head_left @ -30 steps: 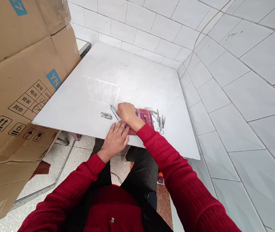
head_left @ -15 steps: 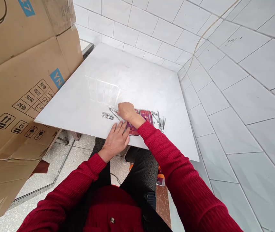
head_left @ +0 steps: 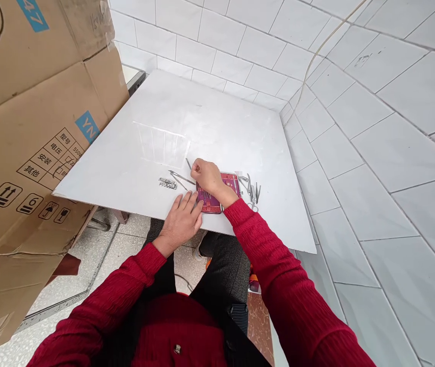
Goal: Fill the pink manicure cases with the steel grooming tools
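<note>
The desk [head_left: 248,132] looks smooth and glossy, the nail clippers [head_left: 168,183] shiny metal, the manicure case [head_left: 213,209] slick; the carton [head_left: 49,102] is matt cardboard, the sleeves [head_left: 278,260] crinkled cloth, the wall tiles [head_left: 397,153] glazed.

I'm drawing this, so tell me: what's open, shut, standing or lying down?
Red case: open, lying flat on the table.
Left hand: open, fingers at the case's edge.
Right hand: closed on a slim metal tool.
Nail clippers: lying down.
Scissors: lying down, too small to tell if open.
Cardboard box: standing, creased.
</note>
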